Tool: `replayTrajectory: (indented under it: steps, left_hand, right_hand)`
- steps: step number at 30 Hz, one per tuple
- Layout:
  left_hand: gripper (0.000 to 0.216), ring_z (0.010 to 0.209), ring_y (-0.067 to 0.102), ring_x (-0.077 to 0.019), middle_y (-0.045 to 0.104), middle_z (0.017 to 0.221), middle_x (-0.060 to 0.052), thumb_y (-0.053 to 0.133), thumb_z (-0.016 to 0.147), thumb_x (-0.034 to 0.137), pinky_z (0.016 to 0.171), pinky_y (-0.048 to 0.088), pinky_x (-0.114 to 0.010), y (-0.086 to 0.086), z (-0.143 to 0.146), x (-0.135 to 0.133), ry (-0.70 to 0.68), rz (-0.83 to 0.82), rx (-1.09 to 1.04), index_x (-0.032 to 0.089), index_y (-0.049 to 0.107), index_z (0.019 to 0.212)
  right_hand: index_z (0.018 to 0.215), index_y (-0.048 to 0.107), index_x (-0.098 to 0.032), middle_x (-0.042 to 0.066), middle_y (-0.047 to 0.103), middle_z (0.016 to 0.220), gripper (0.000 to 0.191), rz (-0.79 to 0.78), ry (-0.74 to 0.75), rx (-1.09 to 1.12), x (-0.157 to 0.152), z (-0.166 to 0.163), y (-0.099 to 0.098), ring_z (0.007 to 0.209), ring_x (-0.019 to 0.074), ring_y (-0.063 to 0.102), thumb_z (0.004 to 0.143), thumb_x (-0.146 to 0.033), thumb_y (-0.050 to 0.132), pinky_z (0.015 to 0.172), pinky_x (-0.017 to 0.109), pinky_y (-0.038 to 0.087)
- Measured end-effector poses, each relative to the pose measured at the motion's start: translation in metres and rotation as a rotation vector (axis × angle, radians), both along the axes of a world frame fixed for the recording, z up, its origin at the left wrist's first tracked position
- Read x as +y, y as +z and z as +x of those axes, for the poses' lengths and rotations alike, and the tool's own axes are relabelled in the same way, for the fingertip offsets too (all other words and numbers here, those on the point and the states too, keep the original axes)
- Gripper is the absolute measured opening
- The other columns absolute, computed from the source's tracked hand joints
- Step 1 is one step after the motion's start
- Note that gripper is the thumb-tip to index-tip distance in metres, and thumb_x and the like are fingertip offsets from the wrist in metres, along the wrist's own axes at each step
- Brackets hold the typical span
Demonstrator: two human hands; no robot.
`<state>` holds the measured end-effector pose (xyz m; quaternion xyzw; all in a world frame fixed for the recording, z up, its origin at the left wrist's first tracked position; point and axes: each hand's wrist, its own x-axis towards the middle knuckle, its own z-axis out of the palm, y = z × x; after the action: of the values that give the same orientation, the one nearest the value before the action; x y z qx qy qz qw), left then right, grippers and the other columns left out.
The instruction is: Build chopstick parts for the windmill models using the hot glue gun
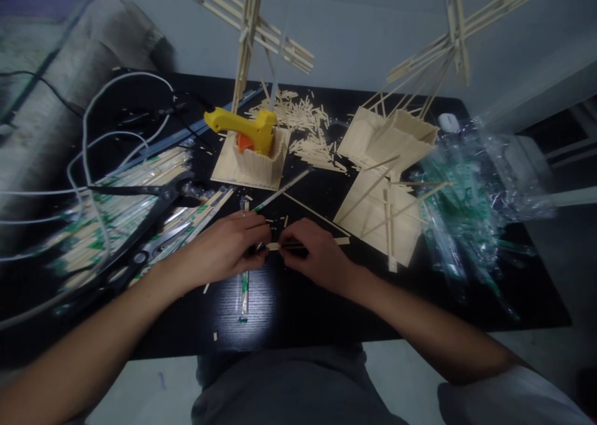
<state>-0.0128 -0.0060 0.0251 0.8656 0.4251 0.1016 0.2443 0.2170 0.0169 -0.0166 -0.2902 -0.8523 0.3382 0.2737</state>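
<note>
Near the table's front, my left hand and my right hand meet with fingers pinched on light wooden chopsticks. The chopsticks lie sideways between the hands, and one end sticks out beyond my right hand. My fingers hide much of them. Below my left hand is a chopstick pack in a clear and green wrapper. A single thin stick lies just beyond my right hand. Small cut bits of wood are scattered close to my fingertips.
A yellow glue gun rests in a stick-built box. Scissors and pliers-like cutters lie on wrapped chopsticks at left. Stick structures, cut pieces, empty wrappers and a white cable surround them.
</note>
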Motion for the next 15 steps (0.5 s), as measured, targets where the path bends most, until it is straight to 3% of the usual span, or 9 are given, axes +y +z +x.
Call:
replayTrajectory:
  steps: [15]
  left_hand:
    - [0.011,0.083,0.054,-0.0128,0.061,0.089,-0.002,0.056,0.093,0.024,0.081,0.039,-0.026,0.0007,-0.0001,-0.0003,0.009,-0.033,0.001,0.018,0.062,0.087]
  right_hand:
    - [0.093,0.063,-0.018,0.003,0.07,0.091,0.014,0.003,0.002,0.008,0.0008,-0.0012,0.0007,0.087,0.0169,0.061,0.085,-0.008,0.069,0.08,0.03,0.049]
